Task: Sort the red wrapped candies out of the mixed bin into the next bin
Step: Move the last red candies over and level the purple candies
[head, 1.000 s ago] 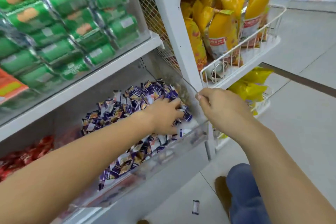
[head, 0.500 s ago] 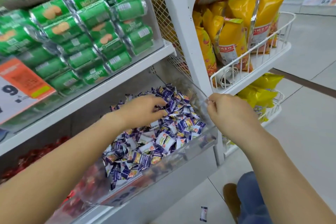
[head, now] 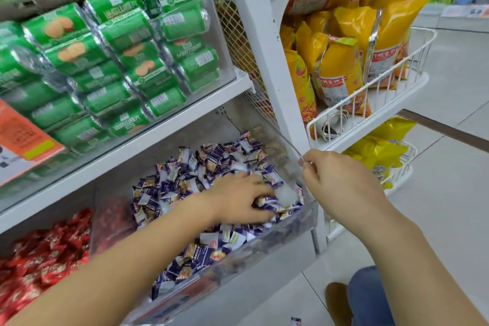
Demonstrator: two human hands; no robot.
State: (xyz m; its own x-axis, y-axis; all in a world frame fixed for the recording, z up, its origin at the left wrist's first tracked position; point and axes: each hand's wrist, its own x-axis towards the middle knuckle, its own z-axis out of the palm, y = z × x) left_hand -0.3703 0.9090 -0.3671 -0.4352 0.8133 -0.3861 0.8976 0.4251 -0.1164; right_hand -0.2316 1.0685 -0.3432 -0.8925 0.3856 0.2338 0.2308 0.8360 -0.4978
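Note:
The clear mixed bin (head: pixel 254 264) on the low shelf is heaped with purple-and-white wrapped candies (head: pixel 211 164). My left hand (head: pixel 235 198) lies in its front right corner, fingers curled down into the pile with the tips buried; no red candy shows in it. My right hand (head: pixel 341 185) pinches the top edge of the bin's clear right wall. To the left, behind a clear divider, the neighbouring bin holds red wrapped candies (head: pixel 45 257).
Green biscuit packs (head: pixel 119 61) fill the shelf just above the bins. A white upright post (head: pixel 277 74) and a wire basket (head: pixel 370 92) of yellow snack bags stand to the right. One candy (head: pixel 295 321) lies on the floor near my knee (head: pixel 370 296).
My left hand has slid from the middle of the purple pile toward the front right corner and dug in. My right hand keeps its hold on the bin wall.

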